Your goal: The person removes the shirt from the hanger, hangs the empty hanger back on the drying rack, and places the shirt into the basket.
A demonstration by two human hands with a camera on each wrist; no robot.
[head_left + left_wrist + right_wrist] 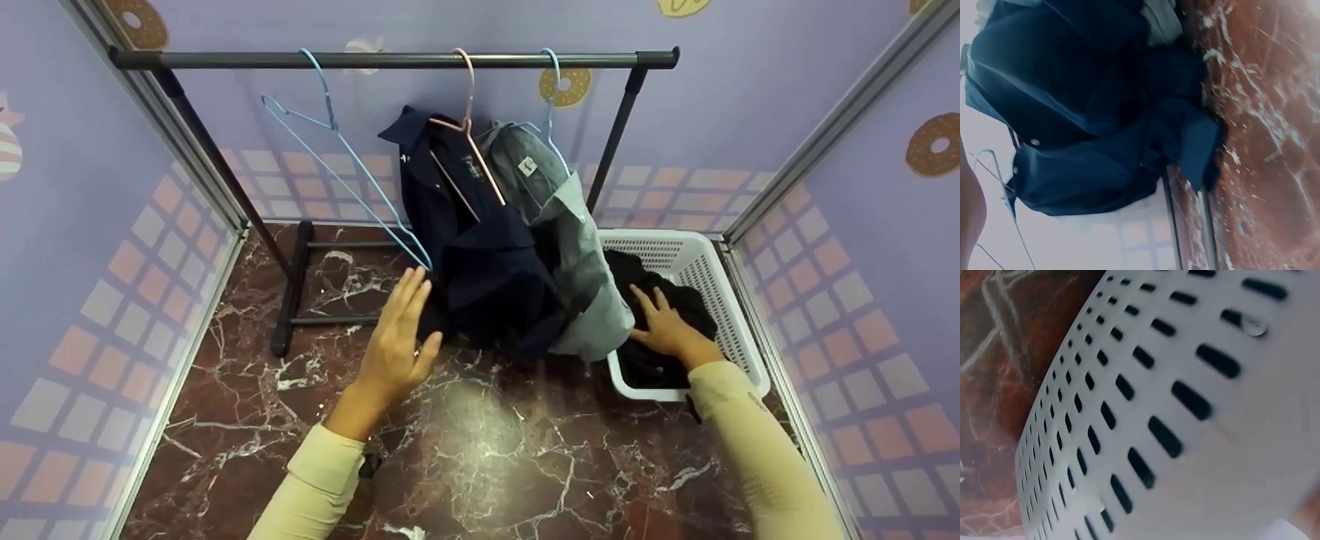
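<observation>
My left hand (395, 345) is raised with straight fingers, its fingertips at the lower end of a bare blue hanger (367, 176), just left of a navy shirt (487, 262). The navy shirt hangs from a pink hanger (469, 97); in the left wrist view the same navy shirt (1089, 169) fills much of the picture. Inside a white basket (731, 322) my right hand (667, 330) rests with spread fingers on black clothing (686, 300). The right wrist view shows the slotted basket wall (1123, 410) close up, with only a blurred bit of skin at its edge.
A black clothes rack (390, 60) stands against the back wall. A grey-green shirt (592, 277) hangs on another blue hanger (551, 97), its hem overlapping the basket's left rim in the head view. Patterned walls enclose the dark red marble floor (480, 450).
</observation>
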